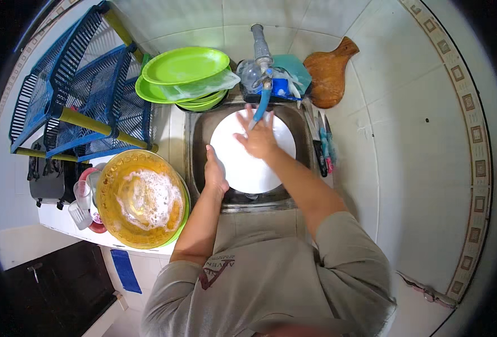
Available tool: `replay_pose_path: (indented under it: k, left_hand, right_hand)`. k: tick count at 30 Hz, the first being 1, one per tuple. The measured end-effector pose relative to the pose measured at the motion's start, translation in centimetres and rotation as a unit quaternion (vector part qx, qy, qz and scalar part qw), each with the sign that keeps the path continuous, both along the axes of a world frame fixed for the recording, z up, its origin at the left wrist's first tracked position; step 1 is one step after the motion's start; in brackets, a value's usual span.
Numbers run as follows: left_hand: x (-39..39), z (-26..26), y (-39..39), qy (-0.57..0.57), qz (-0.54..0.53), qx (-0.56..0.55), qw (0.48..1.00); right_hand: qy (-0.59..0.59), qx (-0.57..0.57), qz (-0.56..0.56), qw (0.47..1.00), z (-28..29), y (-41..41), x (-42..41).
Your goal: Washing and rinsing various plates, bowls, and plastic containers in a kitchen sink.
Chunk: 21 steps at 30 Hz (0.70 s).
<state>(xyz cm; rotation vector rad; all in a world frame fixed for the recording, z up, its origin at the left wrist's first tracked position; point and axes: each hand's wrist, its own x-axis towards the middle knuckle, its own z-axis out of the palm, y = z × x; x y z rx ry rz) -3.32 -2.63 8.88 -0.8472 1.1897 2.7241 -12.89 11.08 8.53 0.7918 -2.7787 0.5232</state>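
A large round white plate [248, 168] is held over the metal sink [195, 168]. My left hand [216, 170] grips its left edge, thumb upward and the other fingers hidden beneath. With fingers spread, my right hand [257, 135] lies on the upper part of the plate. The blue hose [262, 103] on the tap [266, 73] ends right at the back of my right hand. Whether water runs from it, I cannot tell for sure.
An amber glass bowl [109, 198] with suds stands at left, by cups. Behind it is a blue plastic rack [101, 135]. Green plates [185, 65] are stacked behind the sink. Knives [319, 147] lie along its right rim, and a wooden cutting board [328, 78] leans at the back.
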Motion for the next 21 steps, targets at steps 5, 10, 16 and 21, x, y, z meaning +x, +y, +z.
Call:
replay_pose_path:
  k: [5, 10, 16, 21]
  left_hand:
    - [-0.3, -1.2, -0.4, -0.014, -0.025, 0.027, 0.999]
    - [-0.3, -0.9, -0.1, -0.006, 0.016, 0.038, 0.999]
    - [-1.7, 0.4, 0.1, -0.061, -0.028, 0.029, 0.997]
    - [-3.7, 1.5, -0.5, -0.027, -0.066, 0.067, 0.995]
  right_hand:
    - [-0.021, -0.044, 0.192, 0.980, -0.2, -2.2, 3.7]
    - [-0.051, 0.005, 0.331, 0.942, 0.4, 3.1, 6.6]
    - [-0.075, 0.210, 0.302, 0.927, 3.4, 10.3, 5.8]
    - [-0.221, -0.166, 0.217, 0.936, 7.2, 10.7, 5.4]
